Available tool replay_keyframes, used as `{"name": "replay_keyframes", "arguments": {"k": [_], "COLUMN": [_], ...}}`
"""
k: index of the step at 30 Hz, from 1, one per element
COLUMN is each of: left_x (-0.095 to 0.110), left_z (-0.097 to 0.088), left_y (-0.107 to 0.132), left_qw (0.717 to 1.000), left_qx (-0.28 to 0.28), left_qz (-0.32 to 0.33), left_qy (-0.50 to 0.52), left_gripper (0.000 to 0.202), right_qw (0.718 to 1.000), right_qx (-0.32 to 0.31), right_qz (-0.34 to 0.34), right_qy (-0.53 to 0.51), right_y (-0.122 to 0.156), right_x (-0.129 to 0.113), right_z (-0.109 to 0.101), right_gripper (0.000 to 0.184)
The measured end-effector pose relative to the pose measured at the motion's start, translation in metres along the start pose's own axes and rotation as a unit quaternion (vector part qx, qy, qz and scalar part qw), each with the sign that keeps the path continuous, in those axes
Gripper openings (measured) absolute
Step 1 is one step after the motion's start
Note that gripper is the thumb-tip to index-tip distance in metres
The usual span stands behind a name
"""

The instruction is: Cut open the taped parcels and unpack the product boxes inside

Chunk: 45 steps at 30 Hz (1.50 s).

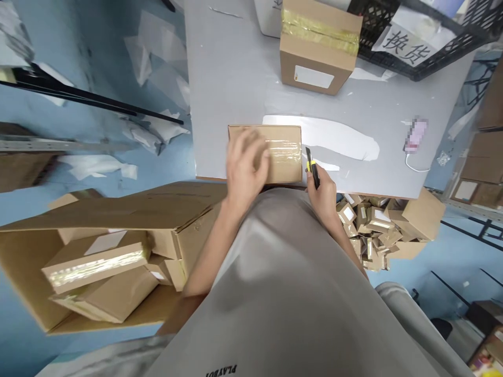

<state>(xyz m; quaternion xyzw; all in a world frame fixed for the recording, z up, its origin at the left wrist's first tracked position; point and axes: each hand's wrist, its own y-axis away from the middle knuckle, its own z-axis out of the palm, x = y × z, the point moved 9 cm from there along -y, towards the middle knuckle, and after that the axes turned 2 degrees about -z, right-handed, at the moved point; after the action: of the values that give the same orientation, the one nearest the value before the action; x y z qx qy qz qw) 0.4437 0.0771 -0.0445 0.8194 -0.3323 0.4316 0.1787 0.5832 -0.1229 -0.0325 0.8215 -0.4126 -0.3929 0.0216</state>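
A cardboard box (pixel 285 165) with shiny clear tape across its top lies at the front edge of the grey table (pixel 228 68). Over the left end of this box is my left hand (pixel 245 159), slightly blurred, its fingers spread and bent. To the right of the box, my right hand (pixel 323 191) grips a black and yellow utility knife (pixel 313 167), whose dark tip points up and away from me. White paper sheets (pixel 338 139) lie flat just behind the box and the knife.
Further back stand a taped carton (pixel 314 63) and a black plastic crate (pixel 416 39). A pink phone (pixel 416 135) with a cable lies at right. Below left is a large open carton (pixel 23 256) holding boxes; below right, a pile of small boxes (pixel 379 217).
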Motion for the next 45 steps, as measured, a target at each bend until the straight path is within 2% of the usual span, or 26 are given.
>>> {"name": "replay_keyframes", "arguments": {"k": [2, 4, 7, 11, 16, 23, 26, 30, 33, 40, 45], "left_x": [0.019, 0.027, 0.024, 0.015, 0.015, 0.012, 0.009, 0.008, 0.009, 0.011, 0.01], "left_z": [0.035, 0.06, 0.077, 0.076, 0.077, 0.082, 0.083, 0.084, 0.085, 0.083, 0.081], "left_y": [-0.01, -0.015, -0.016, -0.013, -0.012, -0.01, -0.009, -0.007, -0.006, -0.004, -0.005], "left_qw": [0.996, 0.991, 0.988, 0.988, 0.988, 0.989, 0.989, 0.987, 0.987, 0.988, 0.988], "left_qx": [-0.071, -0.114, -0.136, -0.131, -0.128, -0.117, -0.115, -0.125, -0.125, -0.123, -0.128], "left_qz": [0.043, 0.065, 0.07, 0.074, 0.081, 0.074, 0.073, 0.085, 0.092, 0.09, 0.079], "left_qy": [0.016, 0.022, 0.026, 0.025, 0.031, 0.048, 0.052, 0.044, 0.03, 0.018, 0.025], "left_gripper": [0.046, 0.049, 0.053, 0.056, 0.056, 0.057, 0.057, 0.053, 0.05, 0.048, 0.05], "right_qw": [1.0, 0.999, 0.998, 0.996, 0.99, 0.956, 0.942, 0.928, 0.927, 0.937, 0.948], "right_qx": [-0.016, -0.026, -0.029, -0.022, -0.033, -0.095, -0.119, -0.147, -0.162, -0.154, -0.149], "right_qz": [0.001, 0.005, 0.01, 0.026, 0.057, 0.148, 0.164, 0.176, 0.18, 0.167, 0.141], "right_qy": [0.012, 0.028, 0.052, 0.079, 0.121, 0.236, 0.269, 0.294, 0.285, 0.264, 0.242], "right_y": [-0.002, -0.004, -0.005, -0.001, 0.001, -0.011, 0.001, 0.028, 0.037, 0.04, 0.025], "right_x": [-0.008, -0.012, -0.016, -0.02, -0.026, -0.052, -0.062, -0.062, -0.058, -0.059, -0.06], "right_z": [0.0, 0.003, 0.007, 0.011, 0.013, 0.013, 0.011, 0.009, 0.009, -0.002, 0.0], "right_gripper": [0.043, 0.044, 0.045, 0.046, 0.049, 0.058, 0.059, 0.058, 0.056, 0.059, 0.06]}}
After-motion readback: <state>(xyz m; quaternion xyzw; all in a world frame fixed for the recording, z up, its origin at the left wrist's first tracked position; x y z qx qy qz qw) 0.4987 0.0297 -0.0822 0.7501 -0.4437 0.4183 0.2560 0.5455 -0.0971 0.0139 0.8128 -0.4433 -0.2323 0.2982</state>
